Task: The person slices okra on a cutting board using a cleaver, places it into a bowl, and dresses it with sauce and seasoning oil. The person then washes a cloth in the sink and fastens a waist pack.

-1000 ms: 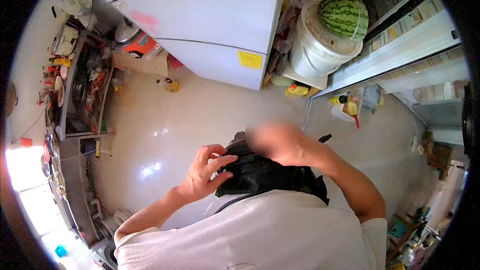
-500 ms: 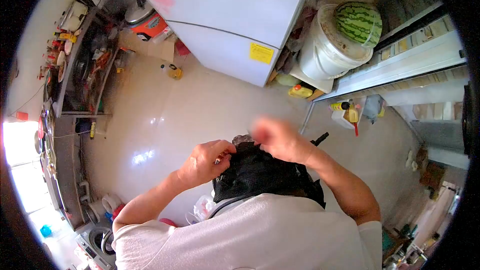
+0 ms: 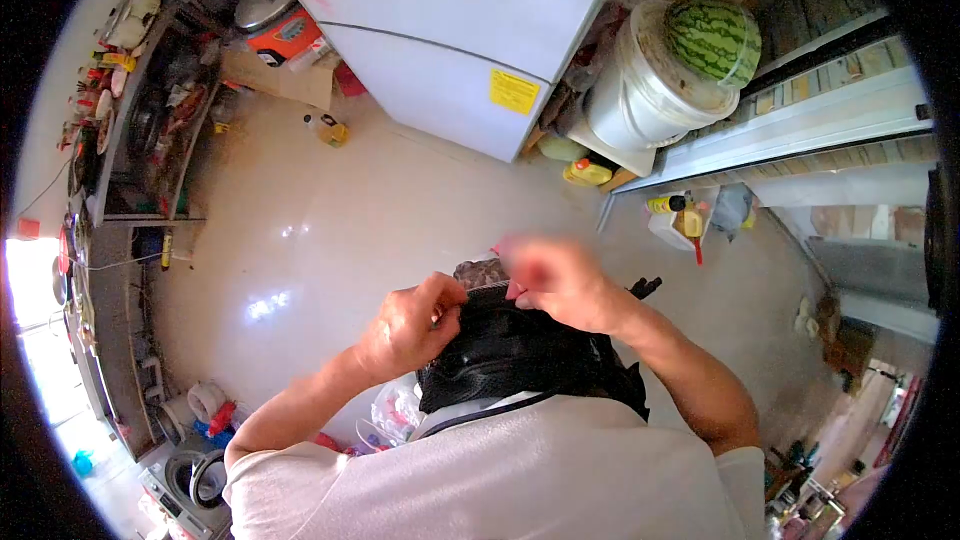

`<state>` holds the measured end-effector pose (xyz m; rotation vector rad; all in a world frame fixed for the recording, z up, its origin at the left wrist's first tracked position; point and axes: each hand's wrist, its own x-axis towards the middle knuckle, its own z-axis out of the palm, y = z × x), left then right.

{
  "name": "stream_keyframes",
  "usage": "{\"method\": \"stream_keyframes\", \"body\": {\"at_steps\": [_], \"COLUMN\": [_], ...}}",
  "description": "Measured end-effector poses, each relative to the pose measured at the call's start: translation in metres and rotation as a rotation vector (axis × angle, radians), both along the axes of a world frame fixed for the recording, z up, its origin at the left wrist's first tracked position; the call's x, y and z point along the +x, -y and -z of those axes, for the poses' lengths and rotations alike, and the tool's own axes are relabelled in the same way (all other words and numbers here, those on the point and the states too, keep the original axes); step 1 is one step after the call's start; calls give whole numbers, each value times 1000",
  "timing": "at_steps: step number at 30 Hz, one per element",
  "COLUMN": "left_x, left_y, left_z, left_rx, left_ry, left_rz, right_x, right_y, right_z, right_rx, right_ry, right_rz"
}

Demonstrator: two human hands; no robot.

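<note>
A black bag [image 3: 520, 355] with straps rests against my front, its upper edge facing away from me. My left hand [image 3: 412, 325] is closed, fingers and thumb pinching the bag's rim on the left. At the right of the rim, my right hand [image 3: 565, 285] is closed on a small pink, limp piece [image 3: 515, 289] that looks like paper or cloth; part of this hand is blurred. Between the hands, a grey-brown patterned piece [image 3: 478, 272] shows at the bag's far edge. What lies deeper in the bag is hidden.
Ahead stands a white refrigerator [image 3: 430, 60]. To its right is a white bucket [image 3: 640, 90] with a watermelon [image 3: 712, 40] on top. An oil bottle [image 3: 328, 130] stands on the floor. A washing machine [image 3: 180, 485] is at lower left, near a plastic bag [image 3: 395, 408].
The pink piece now shows in my right hand, at the bag's rim. More of the patterned piece is visible. My left hand keeps its hold, and the view has shifted slightly.
</note>
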<state>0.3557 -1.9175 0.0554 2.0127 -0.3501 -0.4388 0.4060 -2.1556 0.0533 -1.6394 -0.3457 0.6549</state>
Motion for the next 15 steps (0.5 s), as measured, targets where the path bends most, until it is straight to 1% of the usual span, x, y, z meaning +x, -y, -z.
{"method": "stream_keyframes", "body": {"at_steps": [3,4,6,7,9,10,15], "left_x": [-2,-3,-4,-3,-3,-4,-4], "left_y": [1,1,1,0,-2,-3,-7], "left_z": [10,13,20,23,27,29,31], "left_rx": [-90,-160,-300,-321,-362,-390,-526], "left_ry": [-171,-243,-388,-436,-533,-538,-597], "left_rz": [-129,-176,-273,-304,-367,-393,-498], "right_x": [0,0,-4,-5,-6,-6,0], "right_y": [0,-1,-3,-4,-4,-3,10], "right_z": [-11,-13,-16,-16,-16,-16,-51], "right_rx": [-80,-105,-192,-234,-190,-168,-522], "right_ry": [28,26,247,356,302,276,251], "right_rz": [-34,-44,-80,-99,-115,-121,-403]}}
